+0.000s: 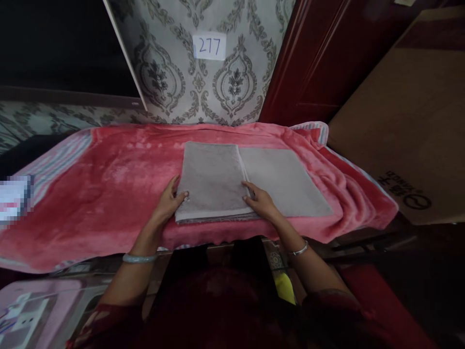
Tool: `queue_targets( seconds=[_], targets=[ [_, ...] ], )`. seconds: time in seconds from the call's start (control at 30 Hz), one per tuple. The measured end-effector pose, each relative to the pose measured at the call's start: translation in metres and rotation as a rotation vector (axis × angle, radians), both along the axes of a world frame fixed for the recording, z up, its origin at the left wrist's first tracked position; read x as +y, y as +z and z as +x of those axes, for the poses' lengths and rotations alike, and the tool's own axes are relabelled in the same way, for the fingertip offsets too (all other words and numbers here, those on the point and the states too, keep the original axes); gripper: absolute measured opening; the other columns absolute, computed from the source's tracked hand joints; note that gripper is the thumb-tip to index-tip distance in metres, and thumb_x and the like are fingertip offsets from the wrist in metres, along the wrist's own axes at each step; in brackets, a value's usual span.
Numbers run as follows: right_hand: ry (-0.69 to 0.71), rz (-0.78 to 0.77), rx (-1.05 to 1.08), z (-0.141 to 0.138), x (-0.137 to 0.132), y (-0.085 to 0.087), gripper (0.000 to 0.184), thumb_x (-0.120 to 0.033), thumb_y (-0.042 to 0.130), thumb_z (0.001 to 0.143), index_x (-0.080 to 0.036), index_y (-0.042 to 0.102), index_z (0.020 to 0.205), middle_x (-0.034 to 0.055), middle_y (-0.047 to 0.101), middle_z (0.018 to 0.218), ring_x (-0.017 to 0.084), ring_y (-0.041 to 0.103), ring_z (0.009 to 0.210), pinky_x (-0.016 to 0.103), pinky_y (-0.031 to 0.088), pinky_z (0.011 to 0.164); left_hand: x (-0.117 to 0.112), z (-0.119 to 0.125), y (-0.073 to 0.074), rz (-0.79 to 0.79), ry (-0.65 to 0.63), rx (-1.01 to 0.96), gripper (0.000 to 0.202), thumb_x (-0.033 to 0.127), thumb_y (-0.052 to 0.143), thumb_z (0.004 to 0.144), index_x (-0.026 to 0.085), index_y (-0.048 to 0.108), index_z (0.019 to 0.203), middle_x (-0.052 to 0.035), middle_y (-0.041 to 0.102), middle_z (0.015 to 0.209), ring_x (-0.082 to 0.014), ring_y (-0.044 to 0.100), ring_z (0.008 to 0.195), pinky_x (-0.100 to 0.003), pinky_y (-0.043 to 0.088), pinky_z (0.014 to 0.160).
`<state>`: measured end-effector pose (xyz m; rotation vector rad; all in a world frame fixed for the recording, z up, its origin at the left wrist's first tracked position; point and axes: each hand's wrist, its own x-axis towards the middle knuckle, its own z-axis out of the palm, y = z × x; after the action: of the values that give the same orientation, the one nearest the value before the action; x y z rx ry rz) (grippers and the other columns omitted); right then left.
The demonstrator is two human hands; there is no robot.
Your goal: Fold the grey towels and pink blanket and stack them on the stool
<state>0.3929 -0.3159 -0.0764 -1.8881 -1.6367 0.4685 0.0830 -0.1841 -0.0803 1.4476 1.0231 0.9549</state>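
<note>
A grey towel (214,179) lies partly folded on a pink plush blanket (109,194), its left half doubled over and a single layer (283,184) spread to the right. My left hand (169,201) rests at the folded part's near left corner, fingers curled over the edge. My right hand (259,199) lies flat at the fold line near the front edge, fingers stretched out and pressing on the cloth. Each wrist wears a bangle.
The blanket covers a table against a patterned wall with a paper tag reading 277 (209,46). A large cardboard sheet (410,121) leans at the right beside a dark red door (312,58). A blurred patch (14,198) sits at the far left.
</note>
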Motion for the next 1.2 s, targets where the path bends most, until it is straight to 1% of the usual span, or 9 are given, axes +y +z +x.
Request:
queue_targets(
  seconds=[0.13,0.23,0.4,0.53,0.8,0.9,1.03,1.1,1.2],
  targets=[
    [-0.021,-0.018,-0.024,0.003,0.006,0.004,0.067,-0.026,0.059,0.086,-0.019,0.050,0.152,0.0088,0.070,0.133,0.027,0.068,0.111,0.041,0.052,0.099,-0.004,-0.002,0.002,-0.015,-0.027,-0.011,0.102,0.055,0.083,0.069,0.018,0.041,0.155,-0.0188,0.065,0.136,-0.0356,0.064,0.123,-0.045,0.056,0.101],
    [-0.079,-0.028,-0.066,0.004,0.026,0.015,0.067,-0.027,0.056,0.090,-0.017,0.046,0.155,0.0095,0.074,0.120,0.026,0.069,0.098,0.038,0.053,0.091,-0.008,-0.004,0.006,-0.034,-0.041,-0.012,0.111,0.064,0.083,0.066,0.021,0.038,0.157,-0.0195,0.060,0.143,-0.0379,0.059,0.131,-0.044,0.053,0.106],
    [-0.169,-0.066,-0.147,0.002,0.081,0.035,0.065,-0.026,0.055,0.094,-0.016,0.042,0.157,0.0108,0.070,0.125,0.024,0.066,0.108,0.033,0.051,0.095,-0.011,-0.006,0.011,-0.005,-0.082,0.010,0.129,0.066,0.089,0.053,0.020,0.034,0.160,-0.0201,0.050,0.155,-0.0406,0.050,0.141,-0.045,0.047,0.113],
    [-0.226,-0.102,-0.240,-0.002,0.114,0.043,0.068,-0.025,0.054,0.095,-0.017,0.036,0.160,0.0131,0.064,0.136,0.024,0.061,0.120,0.032,0.047,0.101,-0.010,-0.008,0.011,0.015,-0.105,0.020,0.134,0.069,0.087,0.053,0.018,0.028,0.162,-0.0204,0.046,0.158,-0.0398,0.045,0.145,-0.046,0.042,0.118],
    [-0.294,-0.115,-0.301,-0.010,0.121,0.037,0.056,-0.017,0.042,0.097,-0.021,0.052,0.152,0.0161,0.060,0.138,0.027,0.062,0.120,0.036,0.047,0.101,-0.005,-0.012,0.004,0.024,-0.114,0.024,0.134,0.070,0.085,0.054,0.018,0.026,0.162,-0.0199,0.042,0.161,-0.0411,0.044,0.145,-0.048,0.041,0.118],
    [-0.282,-0.081,-0.342,-0.014,0.132,0.049,0.055,-0.021,0.045,0.097,-0.019,0.049,0.152,0.0182,0.050,0.152,0.030,0.050,0.136,0.042,0.043,0.108,-0.004,-0.012,0.004,0.021,-0.123,0.011,0.132,0.068,0.086,0.055,0.019,0.026,0.162,-0.0192,0.043,0.160,-0.0410,0.043,0.146,-0.049,0.039,0.120],
    [-0.221,0.003,-0.394,-0.021,0.157,0.061,0.062,-0.038,0.044,0.103,-0.017,0.033,0.161,0.0162,0.023,0.171,0.030,0.021,0.155,0.052,0.024,0.121,-0.005,-0.013,0.003,0.012,-0.127,0.003,0.132,0.068,0.086,0.056,0.018,0.026,0.162,-0.0209,0.046,0.157,-0.0419,0.046,0.143,-0.051,0.043,0.117],
    [-0.181,0.024,-0.421,-0.023,0.165,0.058,0.066,-0.045,0.040,0.105,-0.016,0.026,0.163,0.0166,0.017,0.172,0.028,0.013,0.158,0.055,0.017,0.123,-0.005,-0.014,0.002,0.010,-0.124,-0.006,0.133,0.070,0.086,0.055,0.018,0.027,0.162,-0.0220,0.048,0.156,-0.0425,0.049,0.141,-0.051,0.045,0.114],
    [-0.096,-0.076,-0.417,-0.021,0.167,0.043,0.067,-0.051,0.035,0.106,-0.018,0.028,0.163,0.0154,0.021,0.172,0.028,0.014,0.159,0.053,0.015,0.124,-0.005,-0.014,0.001,0.008,-0.128,-0.010,0.134,0.072,0.085,0.055,0.019,0.025,0.163,-0.0222,0.048,0.156,-0.0421,0.050,0.140,-0.051,0.047,0.113]
  ],
)
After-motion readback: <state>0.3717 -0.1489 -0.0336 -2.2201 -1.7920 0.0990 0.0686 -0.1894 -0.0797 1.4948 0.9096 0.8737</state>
